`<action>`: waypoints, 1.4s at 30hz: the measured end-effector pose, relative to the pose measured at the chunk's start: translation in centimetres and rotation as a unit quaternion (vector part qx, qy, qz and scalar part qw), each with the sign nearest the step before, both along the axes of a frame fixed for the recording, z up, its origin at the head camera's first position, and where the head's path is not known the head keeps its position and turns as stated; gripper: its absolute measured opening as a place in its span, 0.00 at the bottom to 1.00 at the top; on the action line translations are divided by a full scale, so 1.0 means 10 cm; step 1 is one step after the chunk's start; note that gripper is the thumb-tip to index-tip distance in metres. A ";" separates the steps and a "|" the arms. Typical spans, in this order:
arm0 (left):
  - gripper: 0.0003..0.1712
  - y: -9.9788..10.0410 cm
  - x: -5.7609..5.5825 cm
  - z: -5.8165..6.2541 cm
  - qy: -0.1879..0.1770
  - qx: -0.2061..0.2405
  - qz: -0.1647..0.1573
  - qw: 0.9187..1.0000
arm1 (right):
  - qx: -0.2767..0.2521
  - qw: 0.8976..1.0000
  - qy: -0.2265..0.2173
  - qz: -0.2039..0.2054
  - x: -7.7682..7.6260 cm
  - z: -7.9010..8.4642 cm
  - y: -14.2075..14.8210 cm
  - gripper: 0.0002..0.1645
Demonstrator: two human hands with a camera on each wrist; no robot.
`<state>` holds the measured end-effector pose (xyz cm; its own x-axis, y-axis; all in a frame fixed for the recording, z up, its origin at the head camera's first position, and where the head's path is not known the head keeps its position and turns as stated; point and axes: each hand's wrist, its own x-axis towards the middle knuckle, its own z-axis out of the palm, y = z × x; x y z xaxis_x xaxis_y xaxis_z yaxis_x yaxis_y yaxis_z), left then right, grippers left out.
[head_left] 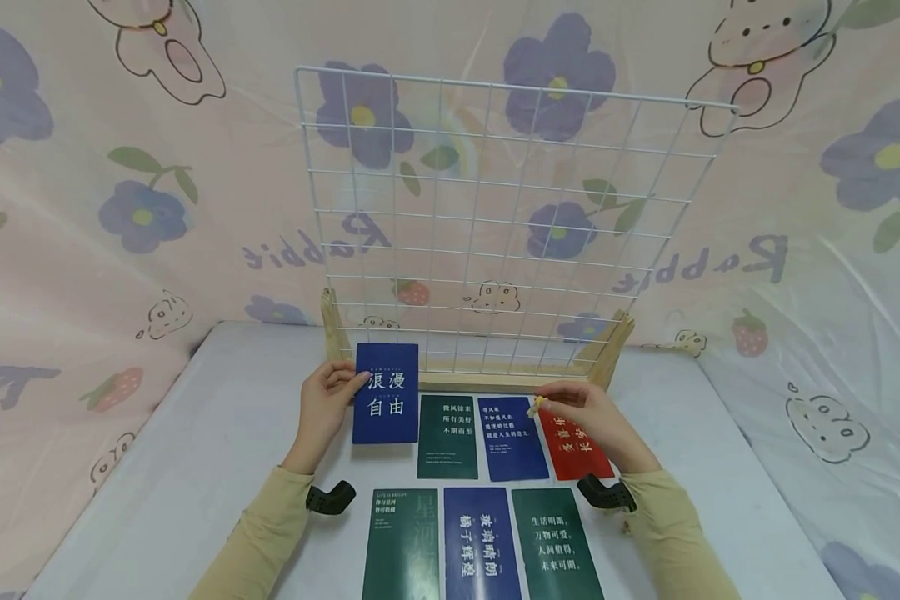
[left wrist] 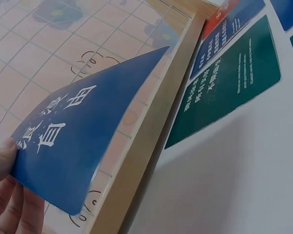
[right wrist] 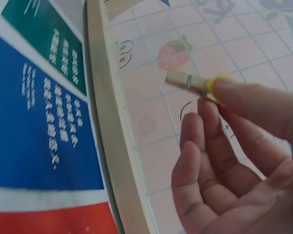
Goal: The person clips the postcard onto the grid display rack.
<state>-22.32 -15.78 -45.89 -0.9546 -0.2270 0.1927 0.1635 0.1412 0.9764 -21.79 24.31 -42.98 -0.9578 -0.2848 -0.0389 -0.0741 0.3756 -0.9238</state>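
Note:
My left hand (head_left: 328,406) pinches a blue card (head_left: 386,421) with white characters by its left edge, thumb in front. The card is raised off the table, close before the wooden base of a white wire grid (head_left: 495,183). In the left wrist view the same blue card (left wrist: 88,141) tilts beside the base bar. Between thumb and fingertips, my right hand (head_left: 588,412) holds a small wooden clothespin (right wrist: 188,80) with a yellow piece on it. That hand is above the red card (head_left: 581,454), hiding part of it.
Green (head_left: 447,458) and blue (head_left: 516,458) cards lie beside the red one along the grid's base. Nearer me is another row: green (head_left: 401,542), blue (head_left: 483,508) and green (head_left: 555,508). Wooden feet (head_left: 611,346) support the grid on the white table (head_left: 232,433). Patterned cloth hangs behind.

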 end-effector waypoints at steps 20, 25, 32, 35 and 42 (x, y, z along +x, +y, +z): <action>0.16 0.07 0.03 0.18 -0.013 0.027 -0.004 1.000 | 0.005 1.000 0.009 0.018 -0.14 0.36 -0.08 0.22; 0.19 0.08 0.02 0.21 -0.021 0.035 -0.005 0.999 | 0.008 0.999 0.017 0.027 -0.19 0.41 -0.10 0.23; 0.19 0.10 0.00 0.27 -0.034 0.048 -0.009 0.998 | 0.028 0.998 0.033 0.044 -0.25 0.48 -0.15 0.23; 0.20 0.11 -0.02 0.29 -0.041 0.067 -0.012 0.997 | 0.037 0.997 0.041 0.046 -0.27 0.54 -0.17 0.22; 0.20 0.14 -0.02 0.37 -0.053 0.099 -0.014 0.994 | 0.030 0.998 0.041 0.044 -0.29 0.68 -0.23 0.23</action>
<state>-22.47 -14.43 -42.24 -0.9736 -0.2240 0.0438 0.0585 -0.0594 0.9965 -24.74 22.00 -36.19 -0.9300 -0.3670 0.0200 -0.1841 0.4181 -0.8895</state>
